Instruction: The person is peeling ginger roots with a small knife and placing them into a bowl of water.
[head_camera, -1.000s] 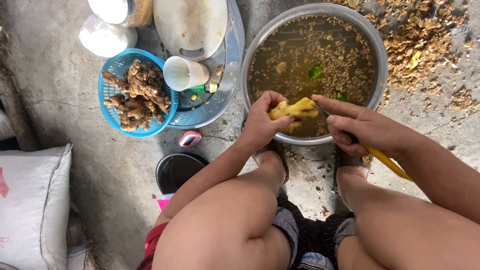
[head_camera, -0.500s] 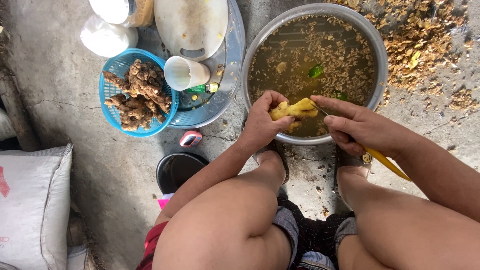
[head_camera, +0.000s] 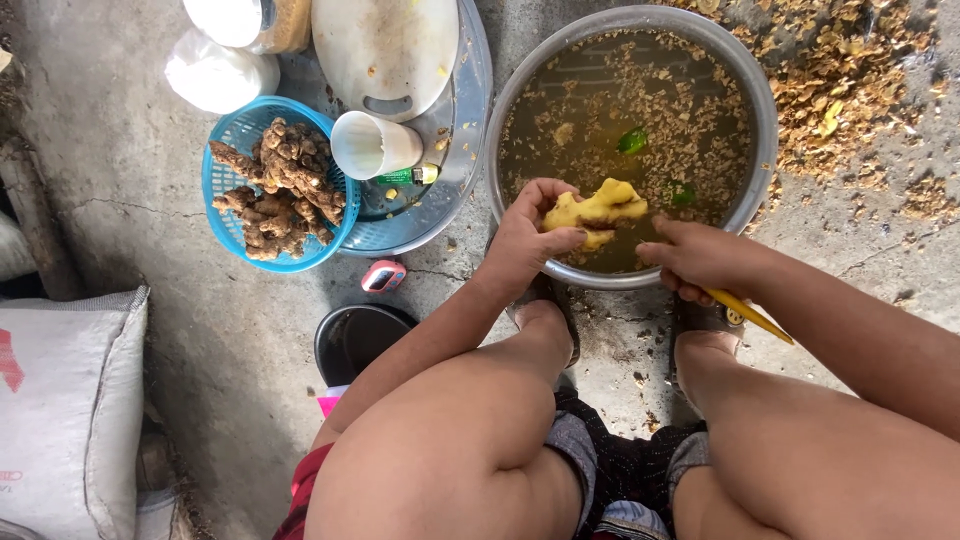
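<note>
Centre frame: left hand (head_camera: 525, 240) grips a peeled yellow ginger root (head_camera: 597, 211) over the near rim of the metal basin (head_camera: 762, 150); right hand (head_camera: 700, 258) is closed around a yellow-handled tool (head_camera: 752, 316). Upper left: blue basket (head_camera: 222, 190) of unpeeled ginger (head_camera: 275, 185).

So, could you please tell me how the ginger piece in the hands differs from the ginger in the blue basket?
The ginger piece, gripped by the left hand over the metal basin, is peeled, smooth and yellow; the basket ginger is brown, knobbly and unpeeled. One is a single piece, the other a pile. Both are branching roots.
</note>
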